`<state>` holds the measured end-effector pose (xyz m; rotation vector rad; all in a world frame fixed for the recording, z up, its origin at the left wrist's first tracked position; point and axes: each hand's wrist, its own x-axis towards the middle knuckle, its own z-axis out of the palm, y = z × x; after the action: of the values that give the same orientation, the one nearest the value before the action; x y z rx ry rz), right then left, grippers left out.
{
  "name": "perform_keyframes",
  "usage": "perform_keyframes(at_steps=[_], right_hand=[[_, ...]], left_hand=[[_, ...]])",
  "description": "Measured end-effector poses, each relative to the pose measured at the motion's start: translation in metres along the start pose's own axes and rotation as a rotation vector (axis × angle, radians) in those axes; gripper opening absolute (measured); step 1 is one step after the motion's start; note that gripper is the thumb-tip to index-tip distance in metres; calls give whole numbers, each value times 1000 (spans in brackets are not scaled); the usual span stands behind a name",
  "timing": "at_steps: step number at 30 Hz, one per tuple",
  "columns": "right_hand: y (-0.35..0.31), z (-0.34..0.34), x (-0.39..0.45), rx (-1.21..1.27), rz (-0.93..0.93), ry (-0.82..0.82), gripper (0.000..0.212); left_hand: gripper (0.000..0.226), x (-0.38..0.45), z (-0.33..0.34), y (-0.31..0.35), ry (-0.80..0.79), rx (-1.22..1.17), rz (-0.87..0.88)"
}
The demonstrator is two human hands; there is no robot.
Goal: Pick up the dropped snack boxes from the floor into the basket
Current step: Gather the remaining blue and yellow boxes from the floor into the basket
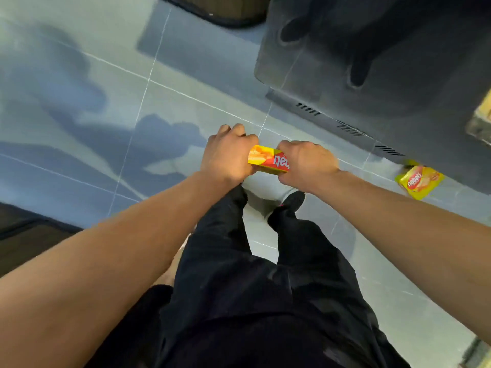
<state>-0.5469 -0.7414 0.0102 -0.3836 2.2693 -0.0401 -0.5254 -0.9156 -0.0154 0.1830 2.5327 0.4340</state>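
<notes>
While both my arms reach forward, my left hand point(228, 158) and right hand point(305, 163) curl their fingers round one snack box point(268, 162), above the floor point(79, 115).

Left hand point(228, 158) and right hand point(305, 164) each grip an end of a yellow-and-red snack box point(267, 162) above the grey tiled floor point(106, 128); a second box point(419, 181) lies by a dark cabinet base point(398, 75); black trousers point(252, 288) below.
</notes>
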Motion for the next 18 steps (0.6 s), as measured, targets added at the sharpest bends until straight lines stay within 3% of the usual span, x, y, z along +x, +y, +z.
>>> perform_keyframes(at_steps=[7, 18], right_hand=[[99, 48, -105, 233, 151, 138, 44], [260, 191, -313, 608, 496, 363, 38]], left_hand=[[43, -5, 7, 129, -106, 196, 278], [34, -32, 110, 385, -267, 478, 835]])
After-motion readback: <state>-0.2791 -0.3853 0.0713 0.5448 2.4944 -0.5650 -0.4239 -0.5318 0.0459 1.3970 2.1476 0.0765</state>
